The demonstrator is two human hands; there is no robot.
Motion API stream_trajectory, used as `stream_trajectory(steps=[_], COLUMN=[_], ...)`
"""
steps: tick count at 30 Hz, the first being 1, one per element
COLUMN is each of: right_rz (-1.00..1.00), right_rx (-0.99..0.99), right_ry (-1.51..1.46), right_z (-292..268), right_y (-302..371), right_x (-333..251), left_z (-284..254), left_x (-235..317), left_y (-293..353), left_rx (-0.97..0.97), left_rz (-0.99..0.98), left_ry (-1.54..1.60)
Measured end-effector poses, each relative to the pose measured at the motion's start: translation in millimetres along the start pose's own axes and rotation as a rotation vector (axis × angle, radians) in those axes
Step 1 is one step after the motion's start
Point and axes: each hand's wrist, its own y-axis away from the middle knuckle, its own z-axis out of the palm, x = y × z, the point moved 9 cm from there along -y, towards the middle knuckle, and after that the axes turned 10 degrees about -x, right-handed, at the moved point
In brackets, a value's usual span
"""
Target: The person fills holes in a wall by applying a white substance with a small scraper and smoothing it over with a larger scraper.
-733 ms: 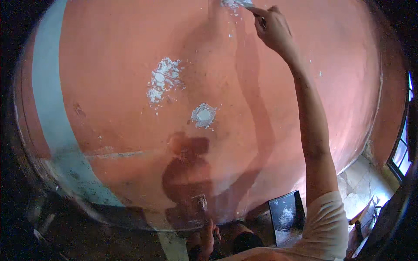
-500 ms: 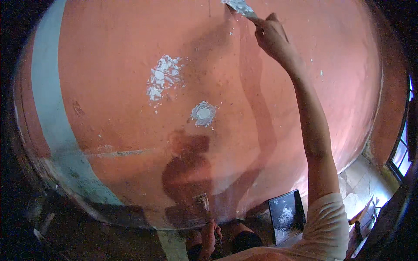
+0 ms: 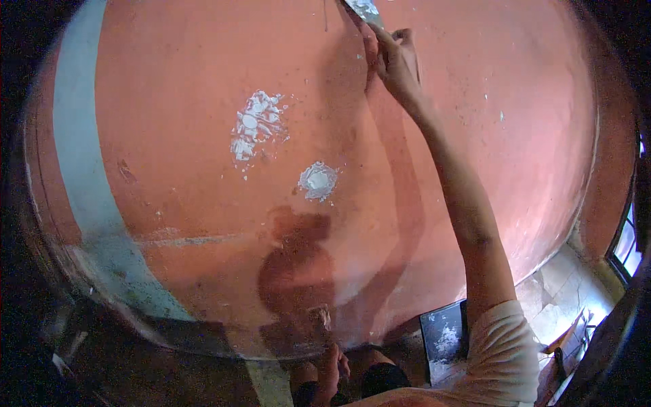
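Observation:
Raised to the top of the view, my right hand (image 3: 399, 64) grips a putty knife (image 3: 363, 9). White filler coats its blade, which lies at or close to the orange wall (image 3: 203, 136); the blade's tip is cut off by the picture's upper edge. Low in the middle, near my legs, my left hand (image 3: 330, 370) is closed round the handle of a second putty knife (image 3: 321, 319), its blade pointing up. Two white filler patches mark the wall: a large ragged one (image 3: 258, 125) and a smaller round one (image 3: 319, 180).
A dark tray (image 3: 444, 339) smeared with white filler stands on the floor beside my right arm. Long-handled tools (image 3: 563, 356) lie farther right, near a window (image 3: 625, 247). A pale stripe (image 3: 78, 136) runs down the wall's left side.
My right hand and its putty knife have moved left and slightly down along the wall. The left hand has shifted only slightly and still holds its knife.

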Motion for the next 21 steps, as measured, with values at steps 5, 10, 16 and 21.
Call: stream_trajectory(steps=[5,10,16,21], right_rz=[0.032,0.084,0.059,0.073], right_rx=[0.141,0.055,0.07,-0.089], right_ry=[-0.116,-0.08,-0.065,0.04], right_z=[-2.1,13.0,13.6,-25.9], right_y=[17.6,20.8,44.2,28.7], right_x=[3.0,6.5,0.5,-20.4], left_z=[-1.3,-6.2,-2.2,7.4], left_x=[-4.3,-0.3,-1.5,21.6], left_y=[2.5,-7.7,-14.5,-2.5], left_rx=[-0.028,0.014,-0.065,-0.055], left_rz=[-0.066,0.03,-0.004,0.052], left_ry=[-0.243,-0.22,-0.183,-0.276])
